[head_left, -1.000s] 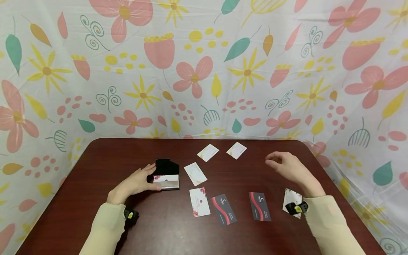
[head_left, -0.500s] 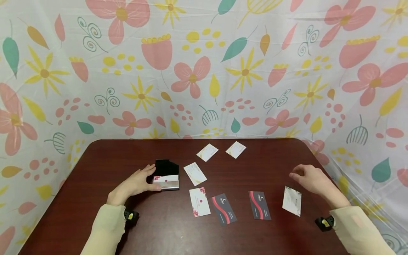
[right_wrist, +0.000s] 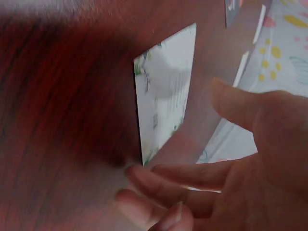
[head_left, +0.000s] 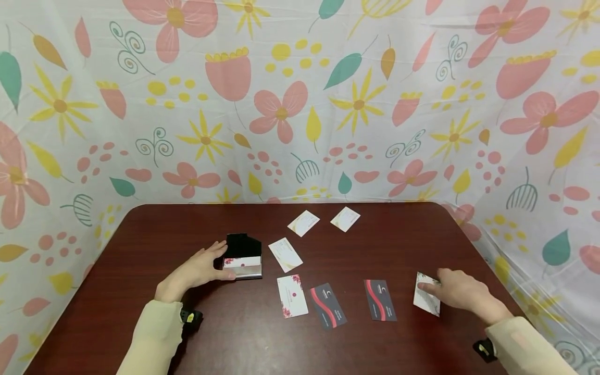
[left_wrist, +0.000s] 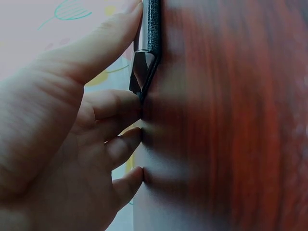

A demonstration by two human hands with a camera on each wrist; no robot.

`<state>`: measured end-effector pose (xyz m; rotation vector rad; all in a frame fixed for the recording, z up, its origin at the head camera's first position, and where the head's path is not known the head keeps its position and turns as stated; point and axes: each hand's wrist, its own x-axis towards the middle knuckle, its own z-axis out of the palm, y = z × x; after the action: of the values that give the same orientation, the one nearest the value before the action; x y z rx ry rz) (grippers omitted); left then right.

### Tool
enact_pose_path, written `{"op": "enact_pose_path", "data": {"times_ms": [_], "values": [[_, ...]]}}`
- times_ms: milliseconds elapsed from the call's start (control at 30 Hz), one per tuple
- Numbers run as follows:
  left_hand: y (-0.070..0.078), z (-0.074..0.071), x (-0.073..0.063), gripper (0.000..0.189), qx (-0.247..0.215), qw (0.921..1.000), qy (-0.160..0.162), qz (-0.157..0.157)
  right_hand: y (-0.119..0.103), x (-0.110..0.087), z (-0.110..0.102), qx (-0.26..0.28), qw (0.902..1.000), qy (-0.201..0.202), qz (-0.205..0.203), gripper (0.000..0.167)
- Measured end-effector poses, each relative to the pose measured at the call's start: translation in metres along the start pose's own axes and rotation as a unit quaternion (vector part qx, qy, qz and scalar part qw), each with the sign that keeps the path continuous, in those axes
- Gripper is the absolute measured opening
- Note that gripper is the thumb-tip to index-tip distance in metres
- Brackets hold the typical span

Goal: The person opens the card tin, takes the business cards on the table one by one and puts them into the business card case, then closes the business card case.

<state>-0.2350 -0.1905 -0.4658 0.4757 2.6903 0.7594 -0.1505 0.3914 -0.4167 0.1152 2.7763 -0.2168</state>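
Observation:
An unfolded business card case (head_left: 250, 272), with a black lid (head_left: 246, 247), lies left of centre holding cards printed with red flowers. My left hand (head_left: 199, 268) stays at its left side, thumb resting on the case and the other fingertips down on the table, as the left wrist view shows. At the right, my right hand (head_left: 461, 291) reaches over a white business card (right_wrist: 166, 86) with green leaf corners. Thumb and fingers are spread around that card. In the right wrist view a fingertip is close to one corner; whether it touches is unclear.
Two dark cards with red stripes, one dark card (head_left: 380, 300) nearer the right, lie in front. A red-flowered white card (head_left: 292, 297) and several white-and-yellow cards, including one card (head_left: 286, 255), are spread mid-table and behind. A floral cloth (head_left: 300, 104) hangs beyond the table (head_left: 225, 333).
My right hand has moved right and toward me, then come down over the leaf-cornered card. The left hand and the case have kept their place.

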Motion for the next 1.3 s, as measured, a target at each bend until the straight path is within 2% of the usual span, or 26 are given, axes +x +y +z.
{"op": "enact_pose_path", "data": {"times_ms": [100, 267, 467, 600, 800, 1100, 1300], "values": [[0.000, 0.000, -0.001, 0.097, -0.001, 1.0000, 0.002, 0.004, -0.001, 0.001, 0.004, -0.012, 0.9998, -0.016, 0.007, 0.083], [-0.001, 0.001, -0.001, 0.096, 0.003, 0.9999, 0.007, 0.010, -0.005, 0.004, 0.009, -0.019, 0.9994, -0.015, 0.024, 0.086], [-0.001, 0.001, -0.001, 0.096, 0.004, 0.9999, 0.010, 0.013, -0.008, 0.011, 0.013, -0.026, 0.9995, 0.016, 0.000, 0.083], [-0.001, 0.001, -0.002, 0.097, 0.001, 0.9999, 0.008, 0.012, -0.006, 0.013, 0.011, -0.026, 0.9993, 0.023, -0.017, 0.074], [-0.001, 0.000, -0.002, 0.097, 0.004, 0.9999, 0.007, 0.008, -0.002, 0.011, 0.012, 0.000, 0.9999, 0.013, -0.008, 0.084], [0.001, -0.003, -0.004, 0.097, 0.000, 1.0000, 0.002, 0.005, 0.000, -0.003, 0.013, -0.004, 0.9998, 0.011, -0.019, 0.068], [0.002, -0.003, -0.003, 0.097, -0.001, 1.0000, 0.002, 0.006, -0.001, -0.003, 0.018, 0.003, 0.9987, 0.034, -0.038, 0.051]]}}
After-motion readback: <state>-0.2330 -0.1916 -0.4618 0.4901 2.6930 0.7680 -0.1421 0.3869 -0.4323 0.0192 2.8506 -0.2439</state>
